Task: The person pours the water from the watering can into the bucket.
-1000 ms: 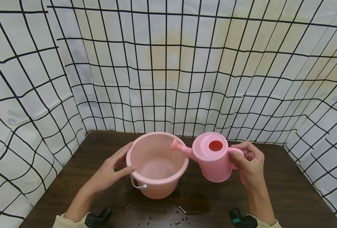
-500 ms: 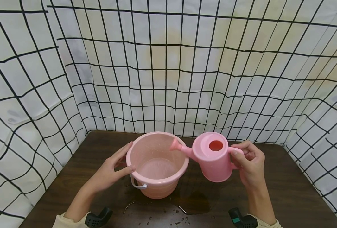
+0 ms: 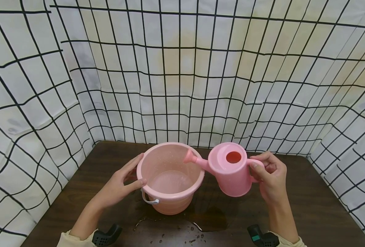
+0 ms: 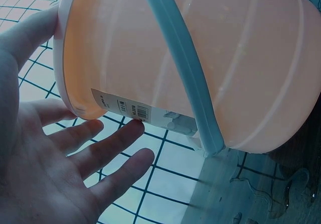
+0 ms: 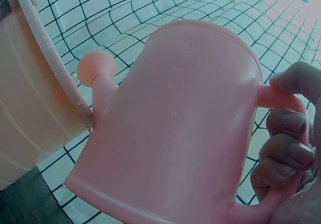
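Note:
A pale pink bucket stands upright on the dark wooden table, a little water in its bottom. My left hand rests against its left side, thumb on the rim; in the left wrist view the other fingers spread nearly straight beside the label. With curled fingers, my right hand grips the handle of a pink watering can. The can is held nearly upright to the right of the bucket, its spout reaching over the rim. No stream shows from the spout.
A puddle and scattered drops wet the table in front of the bucket. The bucket's light grey carrying handle hangs down its near left side. White sheeting with a black grid walls the back and sides.

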Tool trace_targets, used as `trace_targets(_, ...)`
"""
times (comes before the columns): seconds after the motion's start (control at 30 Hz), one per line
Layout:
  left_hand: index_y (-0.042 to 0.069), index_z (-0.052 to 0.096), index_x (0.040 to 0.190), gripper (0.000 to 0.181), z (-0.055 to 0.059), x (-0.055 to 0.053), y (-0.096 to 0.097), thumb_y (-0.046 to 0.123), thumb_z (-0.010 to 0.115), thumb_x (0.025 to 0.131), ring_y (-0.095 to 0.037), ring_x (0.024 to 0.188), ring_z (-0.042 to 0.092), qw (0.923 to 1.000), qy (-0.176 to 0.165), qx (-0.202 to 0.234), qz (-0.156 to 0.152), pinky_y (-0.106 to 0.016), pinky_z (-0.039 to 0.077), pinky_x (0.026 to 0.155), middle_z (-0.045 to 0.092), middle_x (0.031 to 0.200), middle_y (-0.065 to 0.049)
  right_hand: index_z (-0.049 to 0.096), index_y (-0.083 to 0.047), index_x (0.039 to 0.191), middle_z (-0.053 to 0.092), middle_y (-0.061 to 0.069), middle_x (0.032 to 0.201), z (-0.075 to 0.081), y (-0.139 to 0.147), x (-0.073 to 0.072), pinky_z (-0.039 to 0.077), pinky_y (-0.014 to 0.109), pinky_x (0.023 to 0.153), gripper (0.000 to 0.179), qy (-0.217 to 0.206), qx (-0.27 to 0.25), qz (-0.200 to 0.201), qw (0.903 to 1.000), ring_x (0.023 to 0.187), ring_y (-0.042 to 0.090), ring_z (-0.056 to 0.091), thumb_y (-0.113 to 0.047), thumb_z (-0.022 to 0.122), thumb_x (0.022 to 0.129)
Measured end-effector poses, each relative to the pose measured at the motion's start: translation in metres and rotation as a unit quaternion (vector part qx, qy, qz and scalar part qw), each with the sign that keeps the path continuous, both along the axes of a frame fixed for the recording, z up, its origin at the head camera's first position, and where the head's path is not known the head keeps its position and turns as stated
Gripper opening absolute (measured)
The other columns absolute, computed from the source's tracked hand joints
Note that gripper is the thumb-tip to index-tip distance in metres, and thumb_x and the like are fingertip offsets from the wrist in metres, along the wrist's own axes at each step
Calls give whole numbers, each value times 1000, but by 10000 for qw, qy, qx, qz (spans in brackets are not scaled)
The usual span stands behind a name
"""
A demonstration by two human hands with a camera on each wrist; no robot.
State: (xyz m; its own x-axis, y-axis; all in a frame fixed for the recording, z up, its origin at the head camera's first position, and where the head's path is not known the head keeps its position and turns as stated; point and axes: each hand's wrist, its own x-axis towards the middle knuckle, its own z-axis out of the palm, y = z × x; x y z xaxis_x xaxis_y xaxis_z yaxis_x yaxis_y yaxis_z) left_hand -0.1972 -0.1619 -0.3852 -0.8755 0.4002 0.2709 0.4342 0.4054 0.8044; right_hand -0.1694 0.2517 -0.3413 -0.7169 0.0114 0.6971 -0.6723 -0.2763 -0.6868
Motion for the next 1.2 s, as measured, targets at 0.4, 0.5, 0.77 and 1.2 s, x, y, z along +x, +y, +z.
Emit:
trace_targets(0.4,29,22,146,70,1,1,1,22,61,88,-22,105,58,10000,-41,23,-9,-25,47,85,23,151,5,60,11,93,67,10,78,2,-1,3,49,25,45,22,95,-53,-14,9999,52,17,42,21,44,81)
trace_targets(0.5,28,22,146,70,1,1,1,21,61,88,-23,107,57,10000,-39,53,-38,-25,47,85,23,151,5,60,11,93,68,11,80,3,-1,4,50,26,47,22,85,-63,-20,9999,52,18,43,21,44,81)
trace_targets(0.77,27,22,146,71,0,0,1,19,61,87,-25,108,56,9999,-10,136,-60,-23,48,85,23,151,3,60,10,93,67,11,78,3,-3,5,49,26,45,21,17,-37,-59,10000,52,17,41,20,45,81)
trace_targets(1.2,26,23,146,71,-1,0,0,19,62,87,-26,109,55,9998,13,171,-68,-23,48,84,23,151,3,61,10,94,65,11,74,4,-4,5,45,25,41,22,50,-7,-53,10000,52,16,40,19,46,81)
